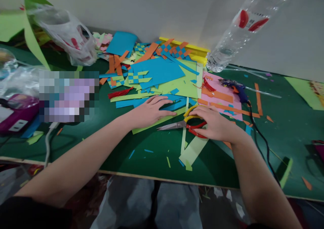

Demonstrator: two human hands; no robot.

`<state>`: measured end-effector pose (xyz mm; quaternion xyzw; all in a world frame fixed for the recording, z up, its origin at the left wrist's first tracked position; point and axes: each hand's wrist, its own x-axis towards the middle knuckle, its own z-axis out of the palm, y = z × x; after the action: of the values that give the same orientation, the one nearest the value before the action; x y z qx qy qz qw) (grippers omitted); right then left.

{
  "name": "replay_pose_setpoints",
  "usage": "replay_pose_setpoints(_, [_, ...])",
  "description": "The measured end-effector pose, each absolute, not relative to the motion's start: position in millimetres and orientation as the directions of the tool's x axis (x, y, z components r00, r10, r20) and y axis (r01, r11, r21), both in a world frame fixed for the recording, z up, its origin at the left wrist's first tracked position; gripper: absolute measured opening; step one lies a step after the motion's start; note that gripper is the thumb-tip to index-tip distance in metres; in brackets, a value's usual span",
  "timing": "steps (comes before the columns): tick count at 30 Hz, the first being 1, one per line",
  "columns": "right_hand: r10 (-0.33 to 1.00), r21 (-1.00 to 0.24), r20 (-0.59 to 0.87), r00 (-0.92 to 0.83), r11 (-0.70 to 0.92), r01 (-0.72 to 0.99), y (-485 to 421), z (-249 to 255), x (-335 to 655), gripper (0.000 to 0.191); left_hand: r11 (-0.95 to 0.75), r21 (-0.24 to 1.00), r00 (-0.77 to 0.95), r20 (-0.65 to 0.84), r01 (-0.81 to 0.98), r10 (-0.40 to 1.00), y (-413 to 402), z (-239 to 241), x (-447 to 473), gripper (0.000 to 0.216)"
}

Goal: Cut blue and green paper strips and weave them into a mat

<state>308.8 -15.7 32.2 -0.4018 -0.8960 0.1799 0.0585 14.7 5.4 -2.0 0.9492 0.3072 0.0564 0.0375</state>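
My right hand (215, 121) has its thumb and fingers on the handles of a pair of scissors (174, 125), one handle yellow and the other red. The metal blades point left and look closed or nearly so. Stretched out, the fingers of my left hand (149, 111) lie over blue paper strips (126, 104) and the edge of a light green strip (138, 129). Behind it are a large blue paper sheet (157, 70) and small woven blue-and-green paper pieces (136, 76). A pale paper strip (193, 151) lies below the scissors.
A pink sheet (235, 112) with orange strips lies to the right, beside a blue glue gun (241, 92) with a black cord. At the back stand a clear plastic bottle (227, 47) and a white plastic bag (68, 36). A blurred-out device (68, 97) with a cable lies left.
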Motion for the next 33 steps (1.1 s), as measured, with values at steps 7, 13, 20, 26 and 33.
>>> replay_pose_setpoints(7, [0.779,-0.365,-0.080,-0.622,0.558,0.745,-12.7,38.3,323.1,0.036,-0.764,0.102,0.750,0.146,0.637,0.645,5.3,-2.5,25.8,0.044])
replay_pose_setpoints(13, [0.800,-0.350,-0.124,-0.586,0.518,0.781,-11.6,39.9,330.3,0.041,-0.768,0.108,0.735,0.232,0.631,0.637,2.5,3.0,19.4,0.040])
replay_pose_setpoints(20, [0.793,-0.352,-0.120,-0.597,0.528,0.773,-14.7,40.1,326.4,0.040,-0.771,0.035,0.754,0.183,0.636,0.631,0.0,-2.9,16.9,0.041])
replay_pose_setpoints(26, [0.792,-0.316,-0.085,-0.604,0.554,0.771,-13.9,36.9,325.7,0.040,-0.750,0.029,0.739,0.148,0.661,0.657,1.2,-7.6,18.7,0.045])
replay_pose_setpoints(33, [0.789,-0.313,-0.091,-0.607,0.556,0.770,-13.0,35.5,326.6,0.041,-0.749,0.056,0.740,0.118,0.661,0.662,1.0,-5.0,18.8,0.045])
